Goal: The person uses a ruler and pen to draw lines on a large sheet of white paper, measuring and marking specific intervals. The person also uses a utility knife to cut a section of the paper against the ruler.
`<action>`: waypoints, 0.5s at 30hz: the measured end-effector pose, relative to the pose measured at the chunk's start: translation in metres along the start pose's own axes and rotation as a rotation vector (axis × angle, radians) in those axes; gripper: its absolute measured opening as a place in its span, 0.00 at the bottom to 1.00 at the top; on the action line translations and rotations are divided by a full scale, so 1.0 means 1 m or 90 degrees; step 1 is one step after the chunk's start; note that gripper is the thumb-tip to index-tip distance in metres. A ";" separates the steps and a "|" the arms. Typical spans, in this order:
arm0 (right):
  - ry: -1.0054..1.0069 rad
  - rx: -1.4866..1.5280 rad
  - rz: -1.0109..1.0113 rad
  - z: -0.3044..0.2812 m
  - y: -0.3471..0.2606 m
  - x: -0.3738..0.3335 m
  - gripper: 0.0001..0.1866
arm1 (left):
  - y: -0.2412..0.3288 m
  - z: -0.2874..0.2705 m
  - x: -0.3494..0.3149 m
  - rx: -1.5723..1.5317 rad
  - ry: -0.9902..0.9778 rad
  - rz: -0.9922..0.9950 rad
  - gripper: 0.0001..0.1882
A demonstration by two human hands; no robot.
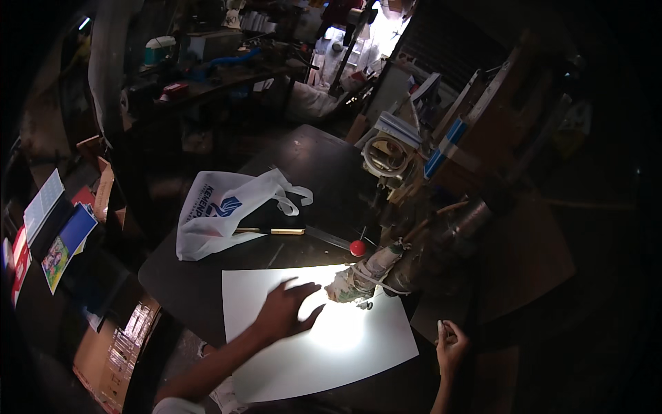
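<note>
A large white sheet (276, 372) lies on the dark table, with a bright patch of light on it. Above that patch hangs a tapered, mottled, cloth-like wrapped head (365, 272), tied with a pale band; I cannot tell its kind. My left hand (289, 310) is over the sheet beside this head, thumb and fingers apart, holding nothing visible. Off the sheet's right edge, my right hand (452, 345) is raised with its fingers pinched together. Whatever they hold, if anything, is too small to make out.
A white cloth bag (221, 214) lies at the back left of the table (303, 148), beside a gold-edged strip (287, 232). A red ball knob (357, 248) stands behind the sheet. Books (69, 234) and a cardboard box (114, 355) are at the left.
</note>
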State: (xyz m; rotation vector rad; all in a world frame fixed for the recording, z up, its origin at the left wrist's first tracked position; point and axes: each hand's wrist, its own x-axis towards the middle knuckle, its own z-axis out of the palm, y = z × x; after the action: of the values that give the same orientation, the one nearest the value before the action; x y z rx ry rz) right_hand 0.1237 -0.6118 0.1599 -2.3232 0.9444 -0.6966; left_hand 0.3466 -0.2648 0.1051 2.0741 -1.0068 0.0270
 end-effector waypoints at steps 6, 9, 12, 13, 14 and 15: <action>0.000 -0.055 -0.082 -0.032 -0.053 -0.030 0.10 | 0.075 -0.111 0.227 0.058 0.431 0.373 0.24; -0.065 -0.064 -0.128 -0.029 -0.072 -0.051 0.10 | 0.074 -0.119 0.312 0.274 0.281 0.413 0.20; -0.105 -0.048 -0.084 -0.049 -0.063 -0.062 0.10 | 0.100 -0.117 0.351 0.337 0.068 0.402 0.16; -0.140 -0.018 -0.094 -0.052 -0.061 -0.061 0.10 | 0.106 -0.117 0.363 0.330 0.001 0.411 0.14; -0.173 0.030 -0.103 -0.045 -0.057 -0.052 0.11 | 0.094 -0.121 0.372 0.330 0.128 0.559 0.16; -0.199 0.057 -0.120 -0.036 -0.058 -0.041 0.11 | 0.087 -0.129 0.382 0.382 0.148 0.524 0.17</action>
State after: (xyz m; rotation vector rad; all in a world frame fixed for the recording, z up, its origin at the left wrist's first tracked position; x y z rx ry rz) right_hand 0.1019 -0.5559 0.2122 -2.3698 0.5497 -0.4188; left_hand 0.5883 -0.4555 0.3794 1.9207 -1.7771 1.0728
